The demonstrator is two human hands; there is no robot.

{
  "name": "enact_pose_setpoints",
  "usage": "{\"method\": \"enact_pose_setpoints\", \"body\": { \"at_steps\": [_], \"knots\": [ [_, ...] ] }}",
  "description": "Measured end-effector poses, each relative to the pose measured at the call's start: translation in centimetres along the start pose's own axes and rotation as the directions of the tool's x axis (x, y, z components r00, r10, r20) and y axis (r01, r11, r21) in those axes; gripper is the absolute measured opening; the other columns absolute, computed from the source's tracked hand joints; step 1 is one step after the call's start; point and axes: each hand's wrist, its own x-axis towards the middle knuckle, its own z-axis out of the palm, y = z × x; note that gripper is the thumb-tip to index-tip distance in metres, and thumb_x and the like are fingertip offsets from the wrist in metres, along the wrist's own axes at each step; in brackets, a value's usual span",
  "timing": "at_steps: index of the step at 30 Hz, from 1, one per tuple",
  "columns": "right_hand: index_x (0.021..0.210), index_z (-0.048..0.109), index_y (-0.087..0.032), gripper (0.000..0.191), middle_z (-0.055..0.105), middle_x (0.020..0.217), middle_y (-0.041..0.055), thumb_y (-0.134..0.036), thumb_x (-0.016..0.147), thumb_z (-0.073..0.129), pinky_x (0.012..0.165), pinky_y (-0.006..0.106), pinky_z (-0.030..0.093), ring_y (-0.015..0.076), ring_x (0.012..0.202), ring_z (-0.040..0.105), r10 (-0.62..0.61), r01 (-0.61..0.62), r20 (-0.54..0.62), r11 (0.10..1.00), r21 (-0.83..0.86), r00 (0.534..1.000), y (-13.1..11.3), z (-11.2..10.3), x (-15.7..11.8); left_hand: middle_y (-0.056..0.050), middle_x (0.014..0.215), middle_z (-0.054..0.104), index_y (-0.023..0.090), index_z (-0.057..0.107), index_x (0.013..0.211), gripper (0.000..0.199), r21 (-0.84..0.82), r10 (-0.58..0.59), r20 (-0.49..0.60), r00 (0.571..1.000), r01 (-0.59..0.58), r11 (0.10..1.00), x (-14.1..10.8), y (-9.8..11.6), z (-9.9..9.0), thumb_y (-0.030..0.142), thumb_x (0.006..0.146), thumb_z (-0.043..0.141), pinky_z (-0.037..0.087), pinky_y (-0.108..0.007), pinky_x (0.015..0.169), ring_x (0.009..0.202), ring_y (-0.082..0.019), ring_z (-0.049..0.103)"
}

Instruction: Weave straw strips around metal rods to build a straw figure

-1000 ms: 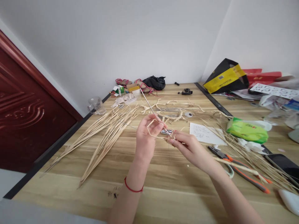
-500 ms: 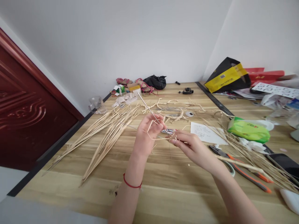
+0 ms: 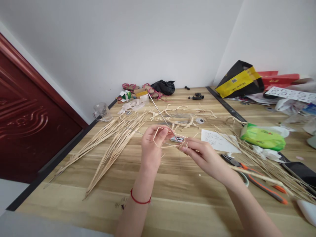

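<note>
Bent straw strip, aloft over the tabletop, its knotted part pinched at three o'clock by the right hand, might crack if the metal rod, pinched by the left hand and pointing toward eleven o'clock, levered it too sharply.

Hands (left): slightly farther left | strip loop: shifted left too

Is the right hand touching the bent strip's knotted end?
Touching. In the head view, the right hand pinches the knotted end, no gap showing.
</note>
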Motion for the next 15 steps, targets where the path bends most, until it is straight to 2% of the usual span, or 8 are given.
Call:
{"method": "enact_pose_setpoints", "body": {
  "at_steps": [4, 7, 10, 15],
  "knots": [
    [0.072, 0.053, -0.019, 0.028, 0.057, 0.077, 0.003, -0.024, 0.098, 0.045, 0.07, 0.028, 0.041, 0.0154, 0.073, 0.054, 0.01, -0.01, 0.004, 1.0, 0.004, 1.0, -0.11, -0.05, 0.02, 0.0, 0.078, 0.066, 0.019, 0.059, 0.082, 0.024, 0.043, -0.002, 0.068, 0.998, 0.0, 0.999, -0.13, -0.34, 0.01, 0.039, 0.079, 0.071, 0.057, -0.028, 0.067, 0.067, -0.013, 0.067],
    [0.073, 0.054, -0.019, 0.027, 0.058, 0.077, 0.0027, -0.025, 0.098, 0.045, 0.072, 0.027, 0.041, 0.0153, 0.075, 0.054, 0.005, -0.005, 0.013, 1.0, 0.018, 1.0, -0.14, -0.08, 0.02, 0.0, 0.082, 0.063, 0.02, 0.058, 0.086, 0.018, 0.053, 0.046, 0.137, 0.99, -0.054, 0.997, -0.29, -0.45, -0.09, 0.037, 0.086, 0.064, 0.056, -0.029, 0.068, 0.066, -0.012, 0.066],
    [0.072, 0.053, -0.019, 0.029, 0.056, 0.075, 0.002, -0.026, 0.098, 0.044, 0.069, 0.027, 0.04, 0.0149, 0.072, 0.053, 0.003, -0.003, 0.016, 1.0, 0.015, 1.0, -0.05, -0.12, -0.08, 0.0, 0.086, 0.06, 0.021, 0.058, 0.093, 0.013, 0.053, 0.075, 0.23, 0.97, -0.09, 0.995, -0.4, -0.26, -0.2, 0.031, 0.087, 0.063, 0.056, -0.029, 0.07, 0.069, -0.012, 0.065],
    [0.073, 0.054, -0.019, 0.028, 0.058, 0.077, 0.003, -0.026, 0.098, 0.044, 0.069, 0.027, 0.041, 0.0156, 0.073, 0.055, -0.009, 0.008, 0.021, 1.0, 0.011, 1.0, 0.0, -0.18, -0.22, -0.001, 0.09, 0.057, 0.022, 0.056, 0.102, 0.016, 0.072, 0.055, 0.327, 0.944, -0.082, 0.994, -0.39, 0.23, -0.36, 0.024, 0.087, 0.063, 0.053, -0.028, 0.076, 0.075, -0.012, 0.061]
  ]
}}
